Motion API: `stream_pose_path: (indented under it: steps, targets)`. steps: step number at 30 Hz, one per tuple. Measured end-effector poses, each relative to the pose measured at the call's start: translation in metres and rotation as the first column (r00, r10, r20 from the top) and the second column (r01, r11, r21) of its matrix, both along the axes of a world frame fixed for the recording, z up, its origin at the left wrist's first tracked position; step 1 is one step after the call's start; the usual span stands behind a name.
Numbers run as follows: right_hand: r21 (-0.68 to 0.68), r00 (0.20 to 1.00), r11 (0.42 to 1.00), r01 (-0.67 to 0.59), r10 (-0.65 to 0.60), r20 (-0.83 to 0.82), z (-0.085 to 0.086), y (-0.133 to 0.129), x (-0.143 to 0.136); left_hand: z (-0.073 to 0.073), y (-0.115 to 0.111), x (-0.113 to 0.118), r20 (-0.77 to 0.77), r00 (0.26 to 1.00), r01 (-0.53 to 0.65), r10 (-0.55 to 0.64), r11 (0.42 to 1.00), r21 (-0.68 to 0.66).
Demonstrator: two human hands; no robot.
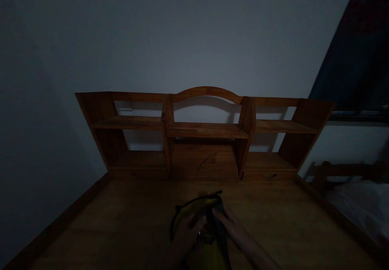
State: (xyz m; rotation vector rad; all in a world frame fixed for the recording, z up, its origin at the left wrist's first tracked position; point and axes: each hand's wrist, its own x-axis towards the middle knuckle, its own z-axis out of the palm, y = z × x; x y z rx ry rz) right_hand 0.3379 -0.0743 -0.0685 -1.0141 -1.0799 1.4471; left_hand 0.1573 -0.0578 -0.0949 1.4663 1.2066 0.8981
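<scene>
A yellow pouch (206, 256) with dark edging lies at the near middle of the wooden desk, its top spread apart. My left hand (185, 231) is at the pouch's opening on the left, thumb pointing inward and fingers curled on the fabric. A small shiny spot shows beside that hand, too dim to make out. From the right, my right hand (232, 225) grips the dark grey side of the pouch near its upper rim, with the fingertips at the opening. The inside of the pouch is dark, and its contents cannot be seen.
The wooden desk (136, 213) has raised side edges. Along its back stands a wooden shelf unit (208, 130) against the wall, with a thin curved strand (207, 160) in its middle section. White bedding or plastic (361, 205) lies at the right, under a dark window (358, 59).
</scene>
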Motion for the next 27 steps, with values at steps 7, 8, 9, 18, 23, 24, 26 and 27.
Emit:
stream_pose_path:
  steps: [7,8,9,18,23,24,26,27]
  targets:
    - [0.077,0.993,0.990,-0.121,0.121,0.004,0.002,0.001,0.002,0.003,-0.001,0.001,0.025,1.000,-0.006,0.007,1.000,-0.026]
    - [0.066,0.992,0.990,-0.124,0.124,-0.003,0.002,0.000,0.002,0.002,0.000,0.000,0.022,1.000,0.002,-0.002,1.000,-0.011]
    - [0.047,0.992,0.991,-0.125,0.126,-0.010,0.003,0.000,0.002,0.002,0.001,0.000,0.020,1.000,0.009,-0.009,1.000,0.004]
    - [0.019,0.994,0.994,-0.105,0.106,-0.032,-0.004,0.002,0.005,0.002,0.004,-0.002,0.008,1.000,0.016,-0.016,0.998,-0.053]
    - [0.112,0.993,0.986,-0.119,0.118,0.022,0.000,0.000,0.007,0.002,0.005,-0.001,0.053,0.999,-0.003,0.004,1.000,-0.010]
    - [0.144,0.993,0.984,-0.110,0.103,0.053,-0.002,0.000,0.006,0.002,0.004,-0.001,0.037,0.999,0.003,-0.003,1.000,-0.009]
    - [0.210,0.988,0.976,-0.060,0.029,0.148,-0.007,0.000,0.004,0.002,0.003,0.001,-0.012,1.000,0.023,-0.023,1.000,-0.009]
    - [0.244,0.977,0.969,-0.032,-0.020,0.211,-0.011,-0.001,0.003,0.002,0.002,0.002,-0.031,0.999,0.031,-0.031,1.000,-0.007]
